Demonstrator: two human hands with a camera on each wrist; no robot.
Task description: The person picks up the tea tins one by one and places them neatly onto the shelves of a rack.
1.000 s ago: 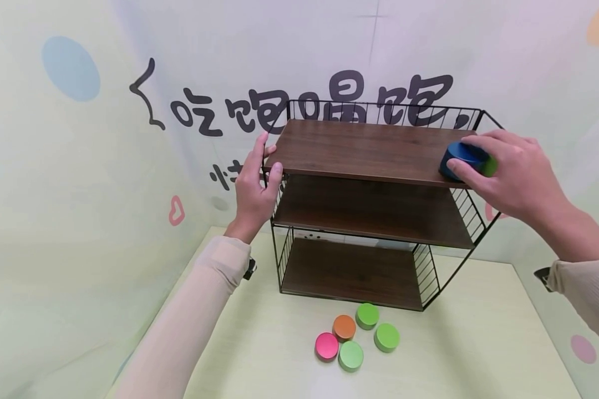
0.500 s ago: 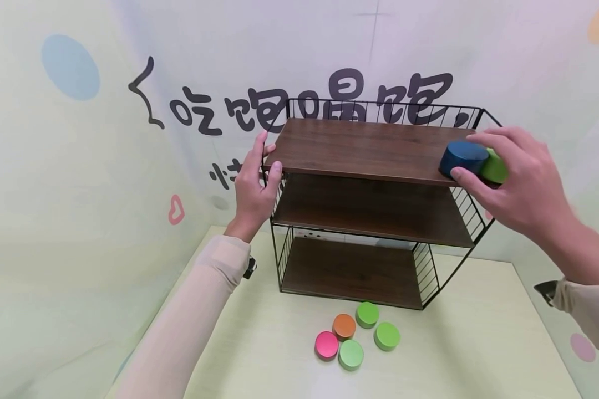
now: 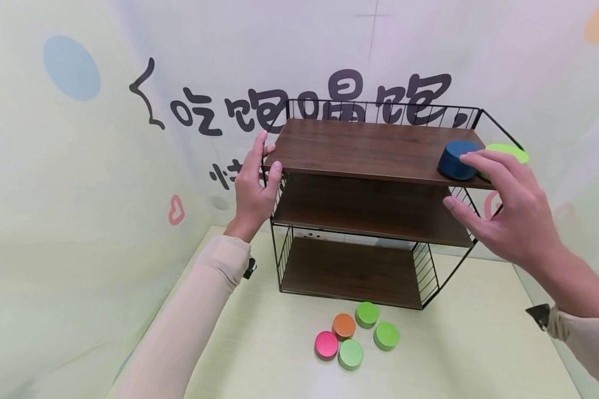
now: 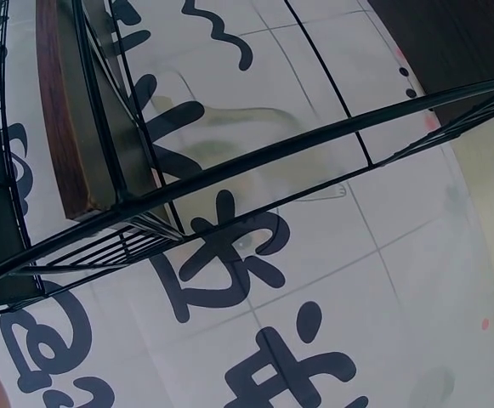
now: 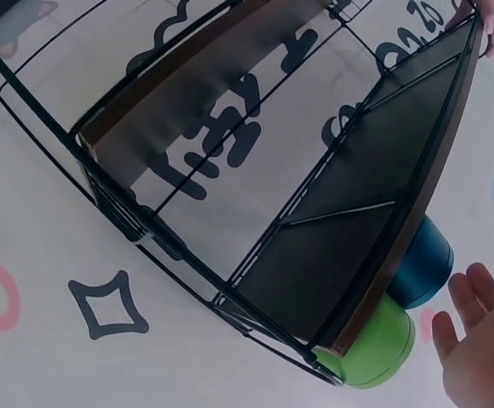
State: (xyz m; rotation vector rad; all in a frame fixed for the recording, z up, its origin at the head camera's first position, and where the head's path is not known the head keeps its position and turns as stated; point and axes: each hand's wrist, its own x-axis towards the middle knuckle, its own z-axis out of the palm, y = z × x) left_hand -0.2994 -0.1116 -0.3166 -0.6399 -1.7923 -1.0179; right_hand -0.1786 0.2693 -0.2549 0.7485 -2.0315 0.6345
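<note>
A dark wood rack point(image 3: 364, 149) with three shelves and a black wire frame stands on the table. My left hand point(image 3: 253, 185) holds its upper left side, thumb at the front edge and fingers at the side wire. A round blue tin point(image 3: 454, 160) sits at the right end of the top shelf, with a green tin point(image 3: 509, 151) just right of it, partly hidden by my right hand point(image 3: 514, 205). That hand's fingers are spread and hold nothing, its index fingertip overlapping the blue tin in the head view. In the right wrist view, both the blue tin point(image 5: 423, 263) and green tin point(image 5: 378, 344) show beyond the shelf edge.
On the pale table point(image 3: 259, 343) before the rack lie several small round tins: orange point(image 3: 344, 326), pink point(image 3: 326, 344), pale green point(image 3: 351, 354) and two brighter green point(image 3: 386, 335). A printed cloth point(image 3: 204, 44) with black characters hangs behind and at the sides.
My right hand has let go of the blue tin and drawn back down and to the right, its fingers opening. The blue tin stays on the top shelf. My left hand has not moved.
</note>
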